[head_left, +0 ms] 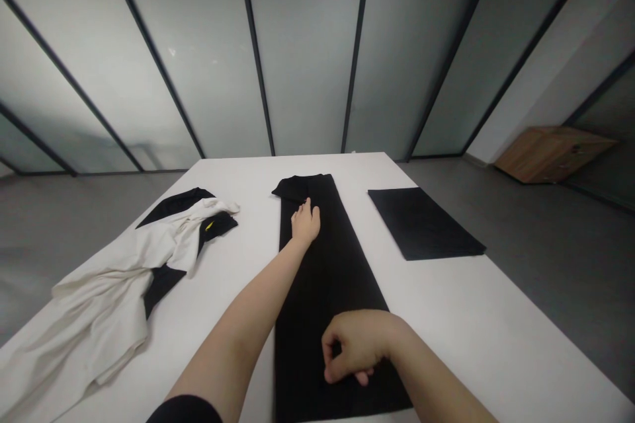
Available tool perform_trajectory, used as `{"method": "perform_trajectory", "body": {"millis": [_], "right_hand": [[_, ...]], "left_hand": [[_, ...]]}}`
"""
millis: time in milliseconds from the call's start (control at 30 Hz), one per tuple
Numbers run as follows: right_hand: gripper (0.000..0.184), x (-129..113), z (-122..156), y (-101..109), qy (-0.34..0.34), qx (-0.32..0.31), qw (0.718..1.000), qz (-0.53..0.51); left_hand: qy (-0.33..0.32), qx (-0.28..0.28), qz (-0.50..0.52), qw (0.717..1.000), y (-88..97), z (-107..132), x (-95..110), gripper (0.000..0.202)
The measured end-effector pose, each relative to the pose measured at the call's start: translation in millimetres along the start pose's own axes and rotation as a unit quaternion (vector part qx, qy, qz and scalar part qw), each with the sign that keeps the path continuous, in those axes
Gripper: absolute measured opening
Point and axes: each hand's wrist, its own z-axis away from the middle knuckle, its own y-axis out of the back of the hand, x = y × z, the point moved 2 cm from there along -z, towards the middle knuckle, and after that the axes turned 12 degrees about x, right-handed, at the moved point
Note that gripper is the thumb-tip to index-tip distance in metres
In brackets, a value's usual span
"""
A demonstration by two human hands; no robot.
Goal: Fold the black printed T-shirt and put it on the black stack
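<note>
A long black garment, folded into a narrow strip, lies lengthwise down the middle of the white table. My left hand rests flat on its far part, fingers stretched out and pressing the cloth. My right hand sits on the near part of the strip with its fingers curled and pinched together on the fabric.
A heap of white and black clothes lies on the left side of the table. A flat folded black cloth lies at the right. Beyond the table are glass wall panels and a wooden cabinet on the grey floor.
</note>
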Motion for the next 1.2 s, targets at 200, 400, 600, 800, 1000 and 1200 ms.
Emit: {"method": "perform_trajectory", "body": {"millis": [200,400,600,800,1000,1200], "right_hand": [[0.031,-6,3,24,0.073,0.318,0.942,0.073],[0.038,-12,-7,18,0.134,0.460,0.869,0.126],[0.031,-9,2,14,0.010,0.436,0.879,0.194],[0.029,10,8,40,-0.034,0.495,0.855,0.154],[0.033,23,-4,44,-0.013,0.524,0.842,0.128],[0.034,27,-11,43,0.017,0.528,0.840,0.124]], "left_hand": [[0.032,0.029,0.136,0.990,15.8,7,-1,0.052],[-0.072,-0.068,-0.076,0.992,28.4,62,-5,0.063],[-0.170,-0.161,-0.156,0.960,53.0,129,0,0.061],[-0.211,-0.182,-0.152,0.948,71.9,201,0,0.078],[-0.261,-0.257,-0.087,0.927,90.1,266,7,0.089],[-0.243,-0.250,-0.042,0.936,108.2,246,16,0.072]]}}
